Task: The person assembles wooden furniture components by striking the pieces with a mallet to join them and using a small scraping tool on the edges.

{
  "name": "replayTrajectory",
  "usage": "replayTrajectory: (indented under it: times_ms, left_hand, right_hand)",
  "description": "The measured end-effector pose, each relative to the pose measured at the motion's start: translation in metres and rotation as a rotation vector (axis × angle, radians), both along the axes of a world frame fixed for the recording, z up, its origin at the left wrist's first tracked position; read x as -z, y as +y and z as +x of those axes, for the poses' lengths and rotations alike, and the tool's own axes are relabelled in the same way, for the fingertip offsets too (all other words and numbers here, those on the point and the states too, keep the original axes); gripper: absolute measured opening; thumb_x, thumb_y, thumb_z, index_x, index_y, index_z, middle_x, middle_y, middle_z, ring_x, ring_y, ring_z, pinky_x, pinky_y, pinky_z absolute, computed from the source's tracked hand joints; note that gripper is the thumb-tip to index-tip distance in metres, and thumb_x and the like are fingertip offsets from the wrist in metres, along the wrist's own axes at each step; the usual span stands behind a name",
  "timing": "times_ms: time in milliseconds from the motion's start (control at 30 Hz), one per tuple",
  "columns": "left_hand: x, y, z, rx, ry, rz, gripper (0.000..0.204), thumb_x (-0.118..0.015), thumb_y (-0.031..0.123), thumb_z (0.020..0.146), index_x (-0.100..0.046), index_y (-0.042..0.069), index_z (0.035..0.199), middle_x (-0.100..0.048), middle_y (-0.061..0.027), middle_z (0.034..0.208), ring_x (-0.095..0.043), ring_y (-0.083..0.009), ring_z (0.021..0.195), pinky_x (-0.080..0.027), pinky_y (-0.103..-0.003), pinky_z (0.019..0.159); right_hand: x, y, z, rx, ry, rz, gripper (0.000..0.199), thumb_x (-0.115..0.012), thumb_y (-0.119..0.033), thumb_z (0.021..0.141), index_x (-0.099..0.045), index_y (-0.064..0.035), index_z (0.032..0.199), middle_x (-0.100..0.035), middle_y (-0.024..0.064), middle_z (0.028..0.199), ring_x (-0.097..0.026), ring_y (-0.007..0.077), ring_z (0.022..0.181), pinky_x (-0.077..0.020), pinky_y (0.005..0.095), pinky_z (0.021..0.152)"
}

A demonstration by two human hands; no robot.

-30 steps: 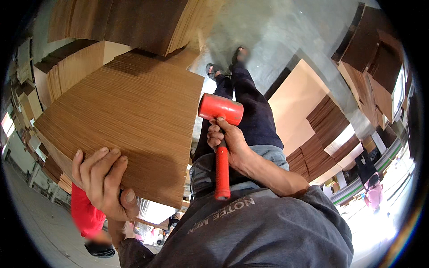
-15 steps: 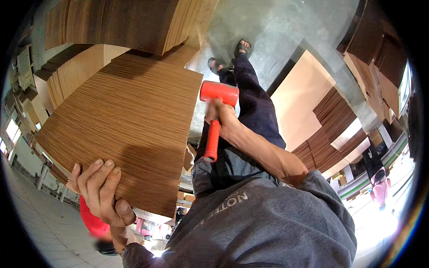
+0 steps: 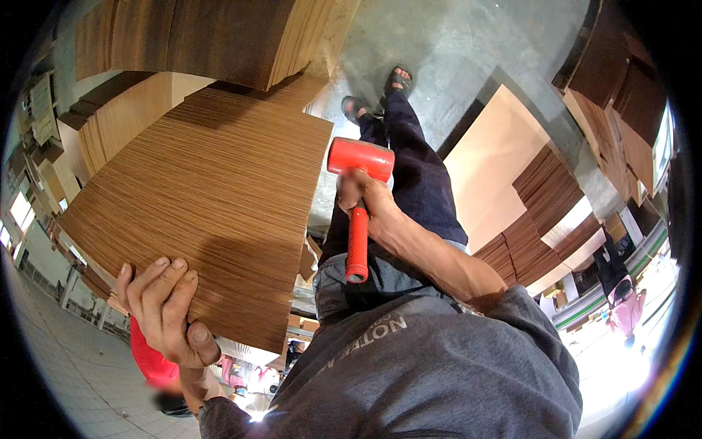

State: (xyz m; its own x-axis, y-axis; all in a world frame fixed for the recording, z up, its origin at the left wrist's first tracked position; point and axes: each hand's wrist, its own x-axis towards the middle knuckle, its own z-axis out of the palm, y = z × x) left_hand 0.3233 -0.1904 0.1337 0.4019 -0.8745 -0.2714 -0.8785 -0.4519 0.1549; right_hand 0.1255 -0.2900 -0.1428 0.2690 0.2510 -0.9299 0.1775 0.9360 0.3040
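A red mallet (image 3: 360,159) is in my right hand (image 3: 365,196), closed round the handle just below the head. Its red grip end points down toward my waist, and the head is beside the right edge of a brown wood-grain panel (image 3: 212,175). Whether the head touches that edge I cannot tell. The panel lies on top of a stack, broad face up, at my left. My left hand (image 3: 164,314) rests on its near left corner, fingers stretched over the top and thumb apart from them.
Beyond the panel stand stacks of dark boards (image 3: 219,44). At right lies a pale sheet (image 3: 490,161) with dark brown board pieces (image 3: 545,183) on it. My sandalled feet (image 3: 398,79) are on the grey floor. A person in red (image 3: 150,355) is at lower left, another in pink (image 3: 627,304) at far right.
My right hand and the mallet have moved slightly down toward my body, and the handle has swung a little to the right. The left hand and panel look almost unchanged.
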Motion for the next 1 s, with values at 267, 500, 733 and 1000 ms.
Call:
replayTrajectory:
  times_ms: [267,500,733,1000]
  left_hand:
    - [0.000,-0.002,0.000,-0.010,-0.002,-0.001,0.056,-0.031,0.045,0.101,-0.067,0.003,0.102,-0.068,-0.0115,0.104,-0.059,-0.0311,0.103,-0.031,-0.056,0.106]
    - [0.000,-0.003,-0.002,-0.030,-0.005,-0.001,0.056,-0.031,0.045,0.101,-0.068,0.003,0.100,-0.068,-0.0121,0.103,-0.059,-0.0309,0.104,-0.031,-0.055,0.107]
    - [0.000,-0.003,-0.002,-0.044,-0.008,0.004,0.056,-0.033,0.045,0.100,-0.069,0.003,0.096,-0.068,-0.0111,0.104,-0.059,-0.0301,0.104,-0.030,-0.055,0.107]
    - [-0.004,-0.004,0.000,-0.056,0.009,0.020,0.054,-0.037,0.046,0.098,-0.070,0.003,0.095,-0.069,-0.0111,0.100,-0.061,-0.0297,0.104,-0.031,-0.053,0.107]
  right_hand:
    - [0.003,-0.003,0.007,-0.020,-0.074,-0.007,0.007,-0.048,-0.010,0.097,-0.044,-0.0102,0.092,-0.043,0.0007,0.069,-0.041,0.0111,0.054,-0.0398,0.0269,0.047]
    - [0.001,-0.007,0.003,0.041,0.068,-0.007,0.009,-0.047,-0.009,0.097,-0.044,-0.0110,0.089,-0.042,-0.0001,0.067,-0.041,0.0108,0.054,-0.0387,0.0260,0.047]
    - [0.008,0.002,0.010,0.033,-0.019,0.063,0.011,-0.048,-0.014,0.099,-0.044,-0.0093,0.090,-0.043,0.0010,0.068,-0.041,0.0120,0.054,-0.0398,0.0272,0.047]
    - [0.023,-0.011,-0.007,0.117,-0.035,0.181,0.013,-0.045,-0.017,0.101,-0.046,-0.0097,0.090,-0.043,-0.0011,0.067,-0.039,0.0097,0.053,-0.0379,0.0252,0.047]
